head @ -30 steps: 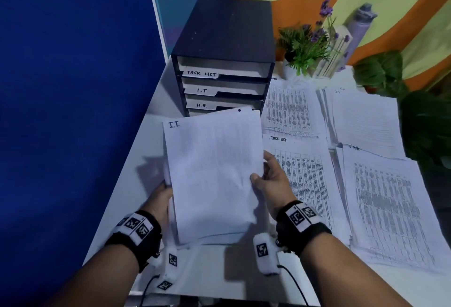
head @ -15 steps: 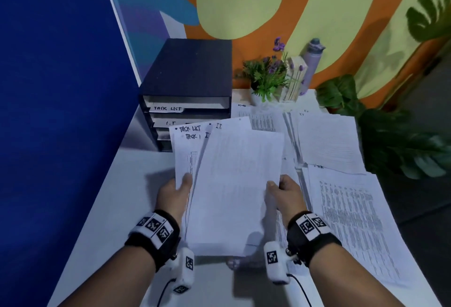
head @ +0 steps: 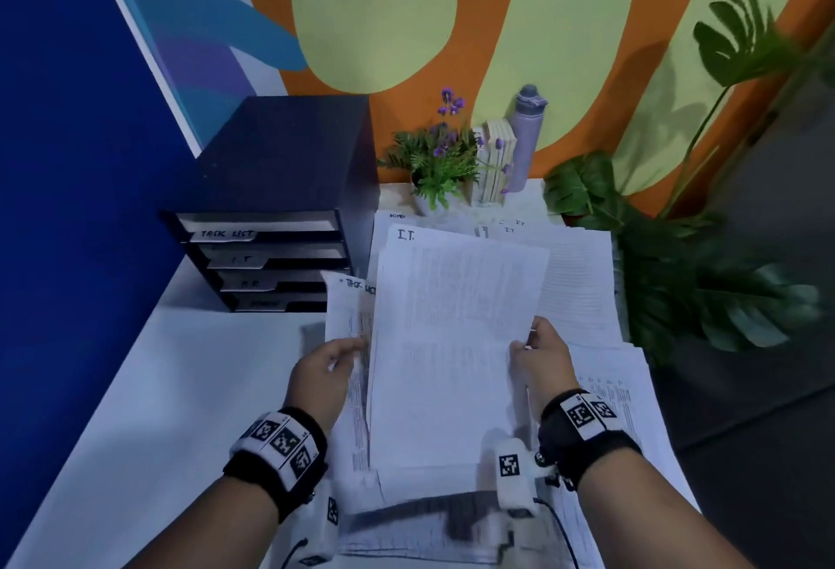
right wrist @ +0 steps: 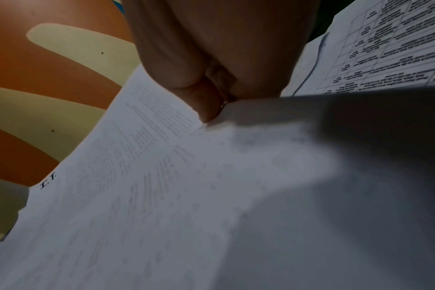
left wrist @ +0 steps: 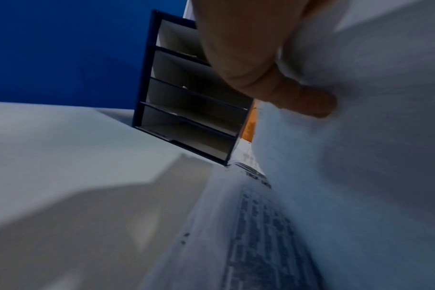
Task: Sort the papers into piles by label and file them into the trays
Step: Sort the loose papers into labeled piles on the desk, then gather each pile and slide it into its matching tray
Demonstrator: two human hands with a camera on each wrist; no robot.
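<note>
My right hand pinches the right edge of a white sheet labelled "I.T.", held up over the desk; the right wrist view shows thumb and fingers clamped on that sheet. My left hand grips a stack of "TASK LIST" papers just left of and behind it; in the left wrist view the fingers curl round the paper. A dark tray cabinet with slots labelled TASK LIST, I.T., H.R. and a fourth stands at the back left.
Sorted paper piles cover the right half of the white desk. A small potted plant, books and a grey bottle stand at the back. A blue partition lines the left; a large leafy plant is right.
The I.T. sheet has come off the stack and moved right with my right hand, uncovering the TASK LIST papers in my left. The head view has tilted up.
</note>
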